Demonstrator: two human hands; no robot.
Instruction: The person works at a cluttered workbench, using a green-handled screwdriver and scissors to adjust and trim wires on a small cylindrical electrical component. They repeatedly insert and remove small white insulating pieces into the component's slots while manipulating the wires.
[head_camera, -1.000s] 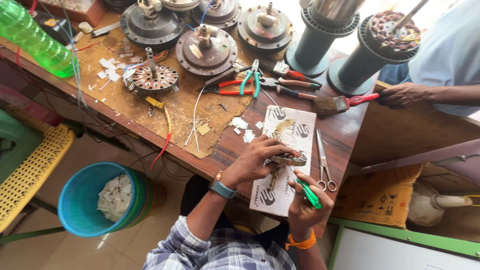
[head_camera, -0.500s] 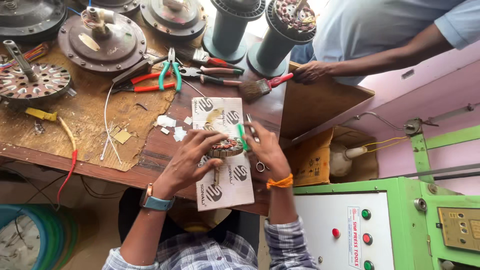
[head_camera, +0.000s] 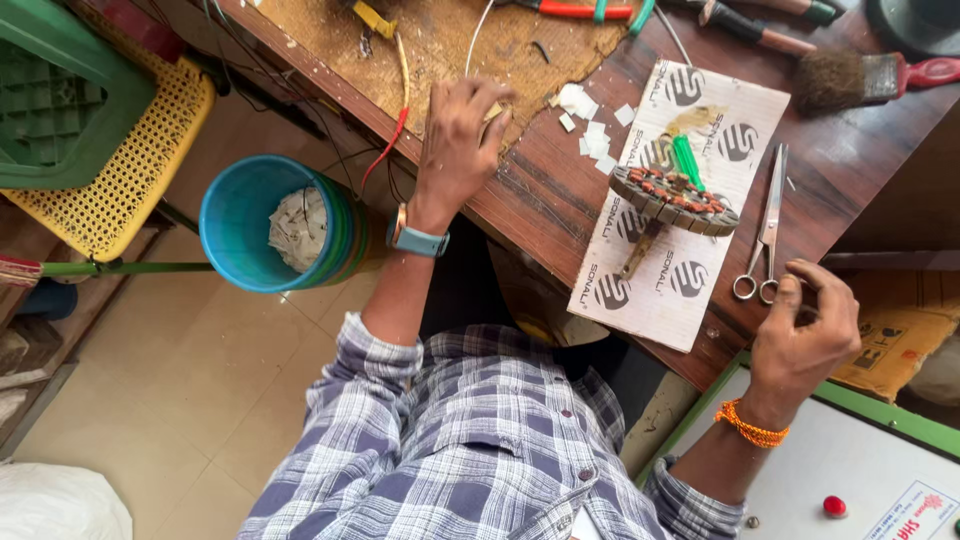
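Note:
A round stator (head_camera: 672, 197) with copper windings lies on a white printed card (head_camera: 690, 285) on the wooden bench, and a green-handled tool (head_camera: 686, 161) rests across it. My left hand (head_camera: 455, 135), with a blue watch at the wrist, reaches palm down onto the brown mat (head_camera: 440, 45). Its fingertips cover a small pale scrap, and I cannot see whether they grip it. At the bench's near edge my right hand (head_camera: 803, 335) has its fingers curled together, just right of the handles of the scissors (head_camera: 762, 235). Nothing shows inside that hand.
White paper scraps (head_camera: 590, 125) lie by the card. A brush (head_camera: 850, 78), pliers (head_camera: 580, 10) and a red wire (head_camera: 390, 140) are on the bench. Below left are a blue bin (head_camera: 240, 225), a yellow stool (head_camera: 120, 170) and a green crate (head_camera: 50, 110). A green-edged machine panel (head_camera: 860, 470) is lower right.
Both hands have left the stator, which now lies alone on the card. My left hand moved left onto the brown mat, my right hand moved right to the scissors. The view swung left.

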